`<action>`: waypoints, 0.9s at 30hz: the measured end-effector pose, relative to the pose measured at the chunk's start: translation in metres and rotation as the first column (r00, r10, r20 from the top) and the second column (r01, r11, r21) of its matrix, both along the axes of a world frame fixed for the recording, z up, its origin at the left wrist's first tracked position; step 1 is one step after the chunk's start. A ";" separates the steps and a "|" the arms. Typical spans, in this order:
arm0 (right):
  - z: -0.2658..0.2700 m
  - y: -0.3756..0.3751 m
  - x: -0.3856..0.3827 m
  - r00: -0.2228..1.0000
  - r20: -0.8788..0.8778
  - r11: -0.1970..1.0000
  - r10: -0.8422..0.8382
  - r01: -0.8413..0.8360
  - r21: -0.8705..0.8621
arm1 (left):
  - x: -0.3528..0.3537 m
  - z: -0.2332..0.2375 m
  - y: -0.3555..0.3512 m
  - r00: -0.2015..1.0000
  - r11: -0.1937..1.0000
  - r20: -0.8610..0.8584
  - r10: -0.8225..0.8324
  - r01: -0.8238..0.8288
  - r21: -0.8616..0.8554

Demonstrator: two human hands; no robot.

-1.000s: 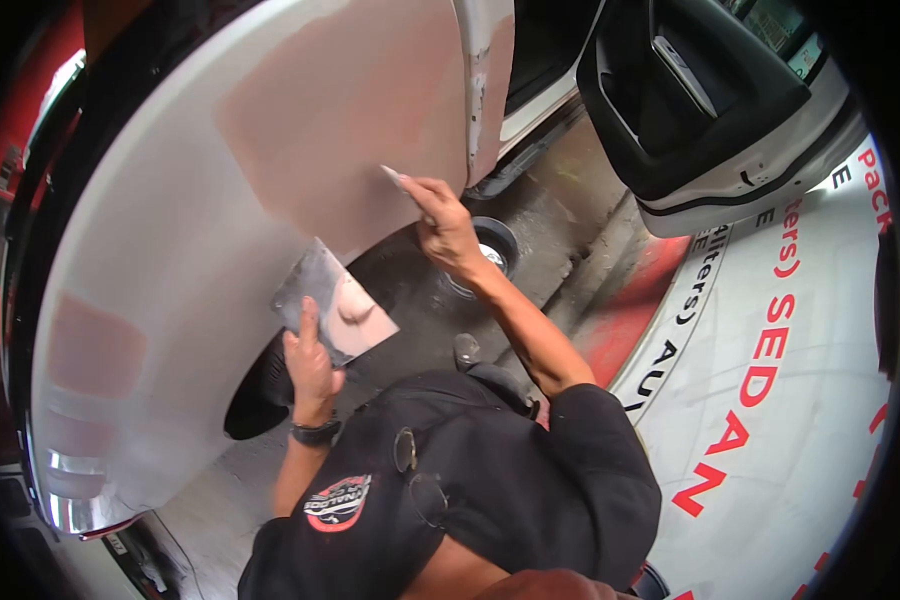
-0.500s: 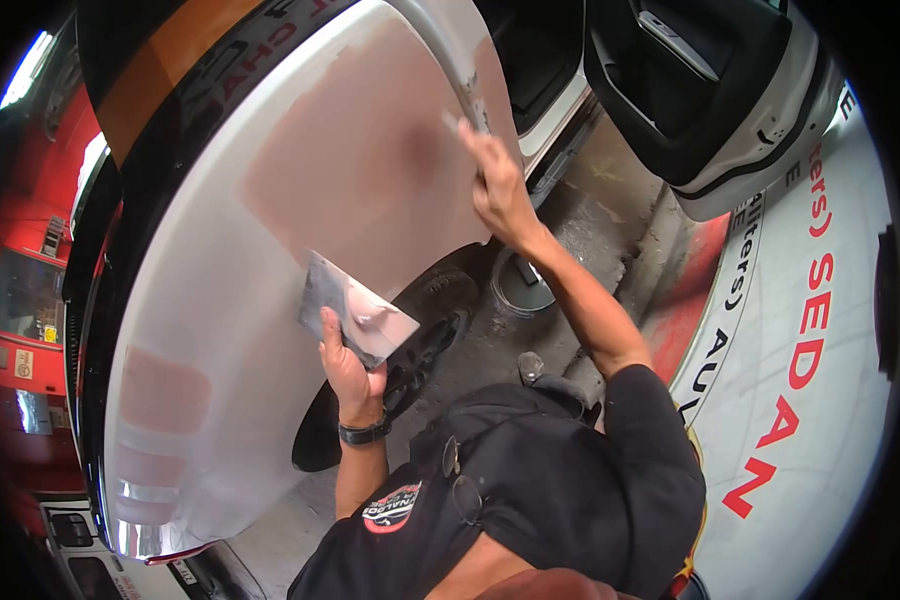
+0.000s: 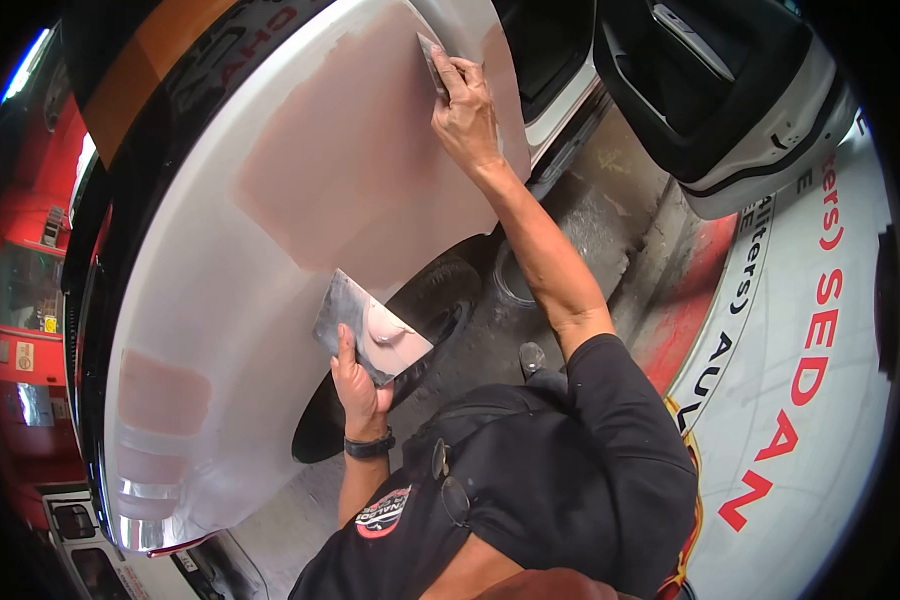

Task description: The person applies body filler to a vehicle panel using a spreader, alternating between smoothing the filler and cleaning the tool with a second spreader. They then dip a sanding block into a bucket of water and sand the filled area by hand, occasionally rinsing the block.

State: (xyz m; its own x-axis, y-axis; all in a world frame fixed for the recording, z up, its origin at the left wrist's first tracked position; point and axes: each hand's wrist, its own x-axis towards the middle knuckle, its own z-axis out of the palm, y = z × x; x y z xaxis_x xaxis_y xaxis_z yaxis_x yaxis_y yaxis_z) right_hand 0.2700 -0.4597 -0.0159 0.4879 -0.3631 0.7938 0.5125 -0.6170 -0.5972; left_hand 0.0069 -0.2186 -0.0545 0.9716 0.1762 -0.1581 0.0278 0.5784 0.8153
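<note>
My right hand [image 3: 465,110] grips a thin putty spreader [image 3: 433,68], its blade against or very near the upper edge of a car's body panel [image 3: 220,270]. A broad pinkish-brown putty patch [image 3: 340,150] covers much of this white panel. Lower down, my left hand [image 3: 360,390] holds a flat mixing board [image 3: 345,315] by its near edge, thumb on top. On the board lies a smooth mound of pale pink putty [image 3: 395,325]. The board is in front of the wheel [image 3: 435,300].
Smaller putty patches [image 3: 165,392] mark the panel's lower left. An open car door [image 3: 710,90] stands at upper right. A round container [image 3: 513,277] sits on the floor, partly behind my right forearm. A lettered white banner [image 3: 800,330] runs along the right.
My right hand has moved up and left with the spreader, to the panel's top edge. The board in my left hand has shifted slightly right and down.
</note>
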 end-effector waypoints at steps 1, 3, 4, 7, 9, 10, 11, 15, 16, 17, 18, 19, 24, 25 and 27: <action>0.000 0.001 -0.002 0.999 0.023 0.999 0.022 -0.022 -0.033 | 0.000 0.000 0.000 1.000 1.000 -0.007 -0.009 0.009 0.003; -0.001 0.001 -0.011 0.996 0.066 0.993 0.067 -0.060 -0.100 | 0.001 -0.001 0.001 1.000 1.000 -0.014 -0.015 0.015 0.009; -0.005 0.002 -0.017 0.993 0.075 0.987 0.092 -0.080 -0.142 | 0.001 -0.002 0.001 1.000 1.000 -0.018 -0.021 0.021 0.011; -0.020 0.006 -0.036 0.980 0.100 0.956 0.169 -0.138 -0.257 | 0.003 -0.004 0.001 0.999 0.999 -0.019 -0.040 0.039 -0.013; -0.040 0.011 -0.041 0.976 0.104 0.937 0.189 -0.148 -0.316 | 0.004 -0.004 0.002 0.999 0.999 -0.020 -0.040 0.040 -0.018; -0.047 0.014 -0.047 0.974 0.107 0.926 0.199 -0.152 -0.345 | 0.005 -0.005 0.002 0.999 0.999 -0.019 -0.041 0.040 -0.021; -0.054 0.018 -0.057 0.978 0.050 0.914 0.200 -0.168 -0.370 | 0.006 -0.004 0.001 0.999 0.999 -0.032 -0.039 0.038 -0.010; -0.090 0.040 -0.079 0.974 0.001 0.899 0.229 -0.211 -0.383 | 0.007 -0.002 0.000 0.997 0.999 -0.064 -0.031 0.033 0.019; -0.096 0.044 -0.084 0.972 -0.005 0.896 0.235 -0.219 -0.386 | 0.008 -0.003 0.000 0.997 0.999 -0.066 -0.033 0.034 0.021; -0.102 0.048 -0.089 0.970 -0.012 0.893 0.242 -0.228 -0.388 | 0.009 -0.004 0.001 0.997 0.999 -0.061 -0.037 0.039 0.023; -0.106 0.050 -0.094 0.968 -0.018 0.890 0.249 -0.236 -0.391 | 0.011 -0.005 0.002 0.997 0.999 -0.057 -0.042 0.044 0.025; -0.109 0.052 -0.101 0.965 -0.046 0.885 0.256 -0.254 -0.390 | 0.012 -0.006 0.001 0.998 0.998 -0.051 -0.048 0.049 0.027; -0.108 0.044 -0.126 0.928 -0.154 0.849 0.339 -0.372 -0.376 | 0.015 -0.005 0.000 0.998 0.998 -0.028 -0.054 0.055 0.006; -0.105 0.039 -0.134 0.909 -0.190 0.834 0.370 -0.415 -0.363 | 0.015 -0.006 -0.001 0.998 0.998 -0.027 -0.059 0.059 -0.002; -0.095 0.027 -0.150 0.812 -0.281 0.814 0.511 -0.562 -0.146 | 0.018 -0.003 -0.005 0.998 0.998 -0.007 -0.062 0.062 -0.029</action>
